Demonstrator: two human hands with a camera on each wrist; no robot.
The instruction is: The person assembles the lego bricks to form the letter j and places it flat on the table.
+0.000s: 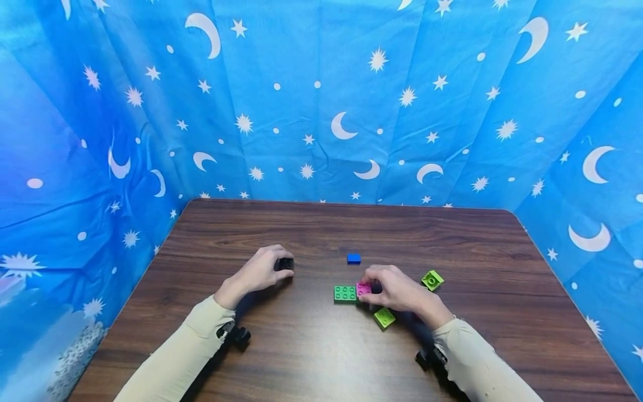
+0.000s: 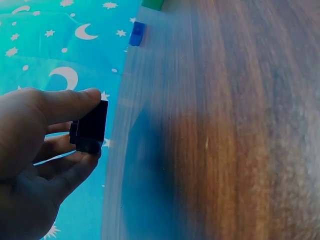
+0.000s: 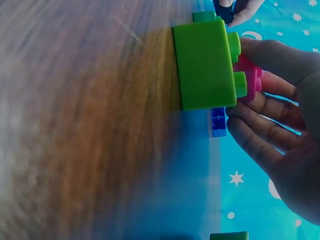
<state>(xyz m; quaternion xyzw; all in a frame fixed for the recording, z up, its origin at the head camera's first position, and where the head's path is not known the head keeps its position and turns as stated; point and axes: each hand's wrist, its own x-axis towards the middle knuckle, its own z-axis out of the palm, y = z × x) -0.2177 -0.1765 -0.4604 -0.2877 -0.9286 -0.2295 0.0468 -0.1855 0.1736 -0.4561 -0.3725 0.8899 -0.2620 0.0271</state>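
My left hand [image 1: 258,271] pinches a black toy brick [image 2: 92,127] between thumb and fingertips, over the left half of the table. To the right, my right hand [image 1: 397,288] grips a small pink brick [image 1: 363,289] by its sides, thumb toward the front. The pink brick's left side lies right at the end of a longer green brick [image 1: 344,295] with studs up. Just in front of the right hand is a lime brick [image 1: 384,318]. In the right wrist view that lime brick overlaps much of the pink one.
Behind the green brick lies a blue brick [image 1: 354,258]. Another lime brick [image 1: 432,280], tipped on its side, sits right of the right hand. The brown wooden table [image 1: 311,357] ends at a blue star-and-moon curtain [image 1: 301,111] at the back and sides.
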